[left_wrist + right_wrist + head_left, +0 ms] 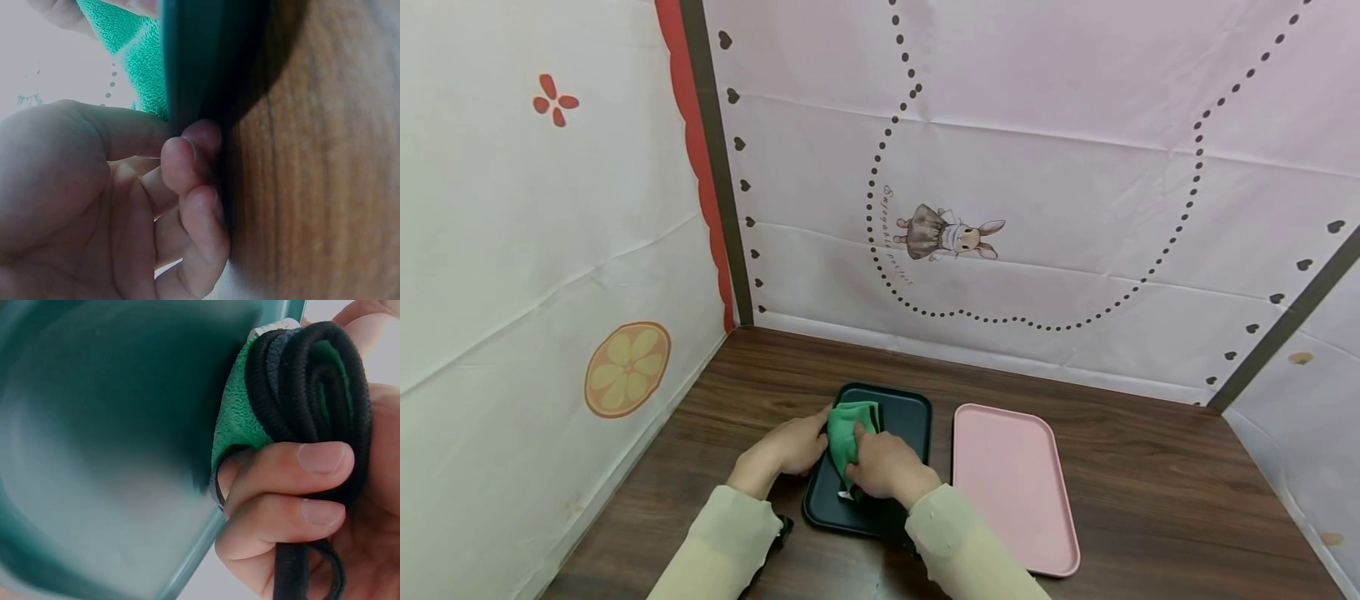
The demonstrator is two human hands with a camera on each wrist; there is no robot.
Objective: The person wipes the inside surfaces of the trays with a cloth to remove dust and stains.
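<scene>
A dark teal tray (908, 421) lies on the wooden table in the head view. My left hand (793, 446) grips its left edge; in the left wrist view the thumb is at the tray's rim (194, 56) and the curled fingers (203, 215) are low against its outer side. Over the tray, my right hand (886, 467) holds a folded green terry cloth (844, 427) with black edging. Two curled fingers wrap its rolled layers (312, 381) in the right wrist view, and a small white label (275, 328) pokes out at one end.
A pink tray (1011, 483) lies just right of the dark one. Brown wooden tabletop (1150, 483) stretches to both sides. Printed cloth walls (1060, 208) stand behind and at left and right. A black strap (782, 529) shows by the left sleeve.
</scene>
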